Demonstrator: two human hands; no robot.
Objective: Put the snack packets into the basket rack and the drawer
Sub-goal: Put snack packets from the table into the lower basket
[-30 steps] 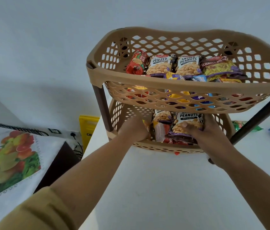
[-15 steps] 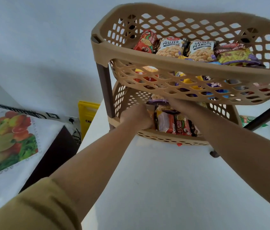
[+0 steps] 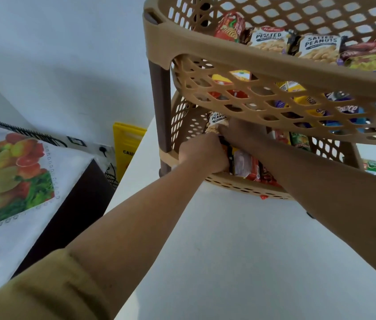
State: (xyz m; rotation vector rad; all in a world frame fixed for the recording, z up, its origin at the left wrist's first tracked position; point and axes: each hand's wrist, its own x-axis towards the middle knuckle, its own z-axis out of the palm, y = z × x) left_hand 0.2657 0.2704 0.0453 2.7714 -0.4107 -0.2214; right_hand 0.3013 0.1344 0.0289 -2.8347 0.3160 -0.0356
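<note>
Head camera: two bare forearms stretch over the white table (image 3: 228, 250) into the lower basket (image 3: 240, 184) of the tan rack. The left hand (image 3: 203, 153) is curled closed on upright snack packets (image 3: 244, 163) at the basket's front. The right hand (image 3: 242, 132) reaches deeper, touching a peanut packet (image 3: 217, 122); its finger spread cannot be told. Above, the upper basket (image 3: 251, 54) holds more packets, well filled.

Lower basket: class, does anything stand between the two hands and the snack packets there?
Nothing visible does. The left hand and right hand are already among the packets in the lower basket, reaching in under the upper basket.
</note>
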